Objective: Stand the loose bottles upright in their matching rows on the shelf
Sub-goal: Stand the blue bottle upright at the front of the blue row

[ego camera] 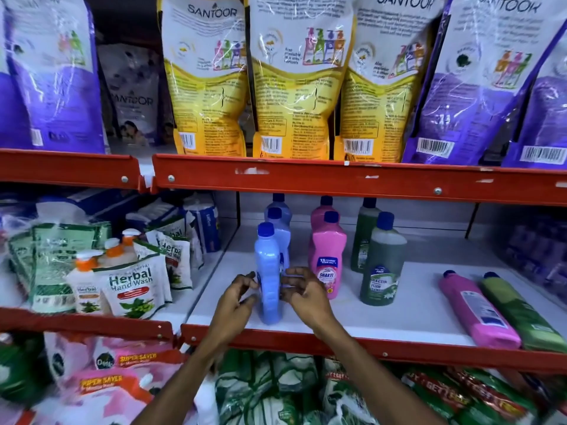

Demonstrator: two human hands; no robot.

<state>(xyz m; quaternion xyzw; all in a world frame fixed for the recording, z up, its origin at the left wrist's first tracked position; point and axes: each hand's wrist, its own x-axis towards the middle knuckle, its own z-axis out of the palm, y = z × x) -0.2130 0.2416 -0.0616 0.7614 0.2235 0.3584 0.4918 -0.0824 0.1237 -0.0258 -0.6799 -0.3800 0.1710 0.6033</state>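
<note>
A: Head view, white shelf as reference. Three rows standing toward its back: blue at left, pink in the middle, green to the right of pink. Front blue bottle upright near the shelf's front edge, heading the blue row.

B: Loose stock?

A: Pink bottle and green bottle lying flat at the shelf's right end, side by side, caps toward the back. Not yet stood up.

B: Step in hand?

A: Judged: squaring the front blue bottle. Best turned label-forward, kept in line with the two behind, base flat before letting go. Narrow and tall, so likely to tip if nudged.

B: Grip?

A: Left hand and right hand either side of the bottle's lower body. Fingers curled, half open, tips at or just off the plastic. Firm hold or light contact: cannot tell.
</note>
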